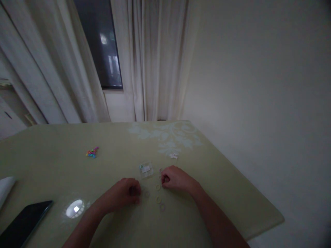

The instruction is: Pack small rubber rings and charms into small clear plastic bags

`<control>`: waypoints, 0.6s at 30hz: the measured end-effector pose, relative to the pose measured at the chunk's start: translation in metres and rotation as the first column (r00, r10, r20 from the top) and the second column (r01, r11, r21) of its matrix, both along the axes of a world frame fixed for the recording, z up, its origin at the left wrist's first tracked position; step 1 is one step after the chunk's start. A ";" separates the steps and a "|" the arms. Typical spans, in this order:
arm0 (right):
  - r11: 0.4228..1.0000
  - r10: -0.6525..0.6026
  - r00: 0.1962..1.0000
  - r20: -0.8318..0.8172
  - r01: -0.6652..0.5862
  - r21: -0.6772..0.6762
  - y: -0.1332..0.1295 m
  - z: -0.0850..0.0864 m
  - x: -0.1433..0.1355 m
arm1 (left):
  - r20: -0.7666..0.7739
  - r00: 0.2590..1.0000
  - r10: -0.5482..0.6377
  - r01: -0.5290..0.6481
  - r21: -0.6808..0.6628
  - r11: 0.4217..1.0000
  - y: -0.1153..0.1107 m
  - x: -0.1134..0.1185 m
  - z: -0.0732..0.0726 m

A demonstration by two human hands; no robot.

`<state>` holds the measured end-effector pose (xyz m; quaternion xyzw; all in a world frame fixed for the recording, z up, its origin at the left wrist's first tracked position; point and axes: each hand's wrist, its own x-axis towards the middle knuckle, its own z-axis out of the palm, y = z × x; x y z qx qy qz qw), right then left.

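On the table, my right hand (176, 178) is closed, thumb and fingertips pressed together. Whatever it may hold is hidden. Small rings lie about it: a dull one (160, 170) by the knuckles, a pale yellow ring (158, 187) left of the fingertips, another yellow ring (158, 199) nearer me, and a greyish ring (162, 207) beside that. My left hand (126, 193), slightly blurred, has curved fingers with a gap to the thumb, and nothing shows between them. Just right of its fingertips is a faint clear ring (147, 193). A transparent compartment box (146, 170) sits beyond and between both hands, with a small green item inside.
A heap of multicoloured small pieces (92, 152) lies at the left, and small white pieces (173, 156) lie beyond my right hand. A dark tablet-like device (26, 222) and a white object (6, 187) are at the left edge. A wall (258, 103) borders the table's right side.
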<state>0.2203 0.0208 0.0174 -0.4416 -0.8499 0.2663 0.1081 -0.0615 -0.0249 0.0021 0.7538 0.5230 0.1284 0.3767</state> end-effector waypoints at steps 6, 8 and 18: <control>0.997 -0.029 0.996 0.086 0.035 -0.067 0.004 -0.001 0.001 | -0.023 0.996 -0.086 0.084 -0.092 0.992 -0.004 0.002 0.000; 0.997 -0.019 0.994 0.110 0.027 -0.069 0.004 -0.001 0.000 | -0.032 0.994 -0.101 0.098 -0.080 0.992 -0.006 0.004 0.000; 0.998 -0.012 0.996 -0.085 0.006 -0.069 0.007 0.000 0.001 | 0.279 0.960 -0.037 -0.004 0.145 0.989 -0.009 0.030 0.015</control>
